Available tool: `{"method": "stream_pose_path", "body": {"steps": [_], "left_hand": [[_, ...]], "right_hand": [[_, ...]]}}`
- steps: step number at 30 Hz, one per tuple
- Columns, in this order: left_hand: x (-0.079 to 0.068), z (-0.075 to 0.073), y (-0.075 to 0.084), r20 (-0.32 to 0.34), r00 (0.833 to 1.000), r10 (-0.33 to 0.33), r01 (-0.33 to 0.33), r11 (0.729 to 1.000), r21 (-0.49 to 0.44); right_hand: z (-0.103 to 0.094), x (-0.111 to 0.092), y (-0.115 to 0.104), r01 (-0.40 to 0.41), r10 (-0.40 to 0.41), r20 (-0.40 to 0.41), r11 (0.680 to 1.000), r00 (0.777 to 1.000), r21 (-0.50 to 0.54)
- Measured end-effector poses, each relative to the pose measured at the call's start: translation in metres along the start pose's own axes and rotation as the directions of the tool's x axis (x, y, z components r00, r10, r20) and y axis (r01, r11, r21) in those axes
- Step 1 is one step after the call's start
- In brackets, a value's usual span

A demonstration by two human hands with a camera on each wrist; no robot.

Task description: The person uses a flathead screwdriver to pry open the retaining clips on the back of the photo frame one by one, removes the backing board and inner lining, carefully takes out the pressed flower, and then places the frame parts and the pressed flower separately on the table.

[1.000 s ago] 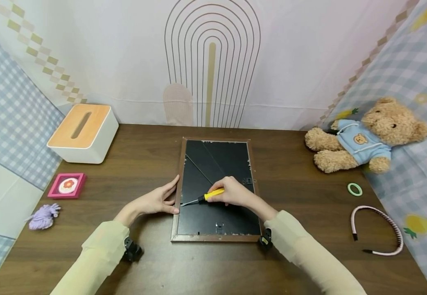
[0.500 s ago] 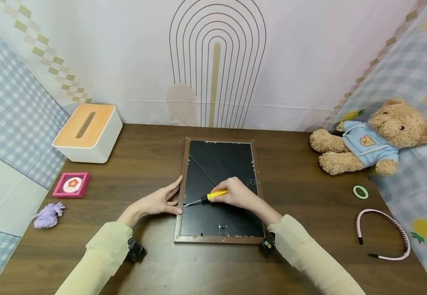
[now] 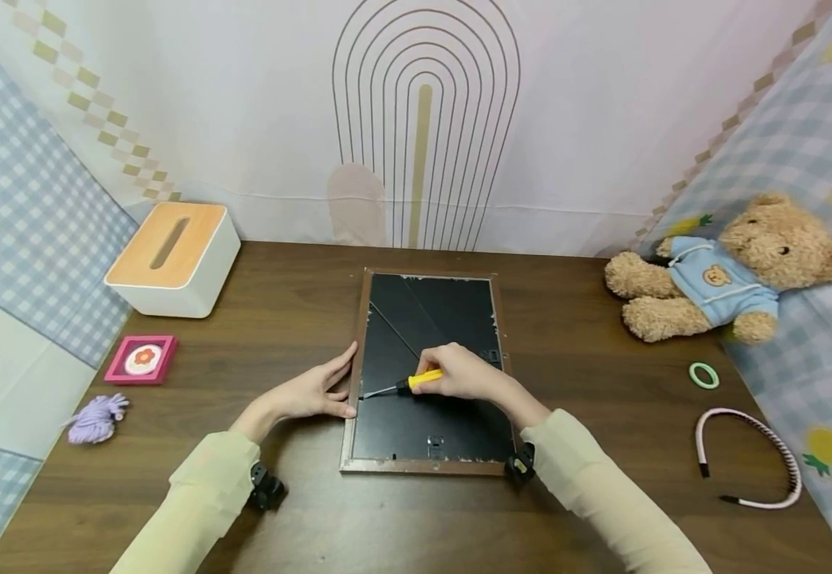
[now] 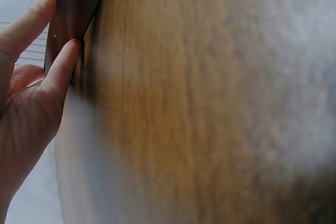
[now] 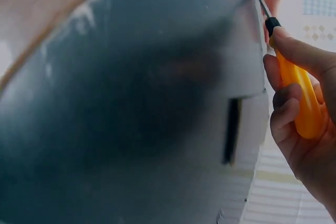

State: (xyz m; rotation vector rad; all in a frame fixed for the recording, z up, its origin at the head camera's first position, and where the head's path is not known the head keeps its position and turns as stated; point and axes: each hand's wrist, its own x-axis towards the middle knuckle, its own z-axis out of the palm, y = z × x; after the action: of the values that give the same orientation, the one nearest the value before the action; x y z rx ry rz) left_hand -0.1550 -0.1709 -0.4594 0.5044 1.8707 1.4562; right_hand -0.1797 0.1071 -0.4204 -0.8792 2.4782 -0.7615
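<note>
A picture frame (image 3: 348, 442) with a brown, chipped rim lies face down, its black backing board (image 3: 408, 426) upward. My right hand (image 3: 464, 376) grips the yellow handle of a screwdriver (image 5: 310, 121), and the shaft slants left over the board. Its tip meets the inner edge of the left rail, close to a small dark tab. My left hand (image 3: 306, 394) rests against the outside of that rail with fingers spread and extended. In the left wrist view the thumb and a fingertip touch the frame's wooden side (image 4: 73, 3). A folded stand leg (image 3: 396, 328) lies in the board.
At the left are a white tissue box (image 3: 171, 299) with a wooden lid, a pink square box (image 3: 114, 363) and purple yarn (image 3: 92, 420). A teddy bear (image 3: 717, 279), a green ring (image 3: 704, 375) and a headband (image 3: 782, 450) lie on the right.
The head view has shifted slightly, so everything appears a little further right. The screwdriver has tilted a little while its tip stays at the left rail. Both hands keep nearly the same places.
</note>
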Motion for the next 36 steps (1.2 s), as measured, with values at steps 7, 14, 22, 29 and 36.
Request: {"method": "stream_pose_path", "body": {"steps": [7,14,22,29,36], "left_hand": [[0.001,0.0,-0.001,-0.004,1.0,0.005,-0.005,1.0,0.0],[0.0,0.001,0.001,-0.003,1.0,0.003,-0.003,1.0,0.002],[0.0,0.002,0.0,-0.01,1.0,-0.013,0.013,1.0,-0.001],[0.001,0.001,0.0,-0.007,1.0,-0.017,0.017,1.0,0.013],[0.001,-0.001,0.002,0.004,1.0,0.006,-0.006,1.0,0.024]], "right_hand": [[-0.002,0.001,0.0,0.021,-0.021,0.009,1.0,1.0,0.013],[0.003,0.003,-0.006,0.028,-0.027,0.016,0.998,1.0,-0.051],[0.007,0.006,-0.011,0.122,-0.145,-0.085,0.965,0.986,-0.233],[-0.004,0.009,-0.042,0.162,-0.212,-0.064,0.881,0.975,-0.445],[-0.018,0.027,-0.092,0.185,-0.176,0.08,0.733,0.981,-0.654]]}}
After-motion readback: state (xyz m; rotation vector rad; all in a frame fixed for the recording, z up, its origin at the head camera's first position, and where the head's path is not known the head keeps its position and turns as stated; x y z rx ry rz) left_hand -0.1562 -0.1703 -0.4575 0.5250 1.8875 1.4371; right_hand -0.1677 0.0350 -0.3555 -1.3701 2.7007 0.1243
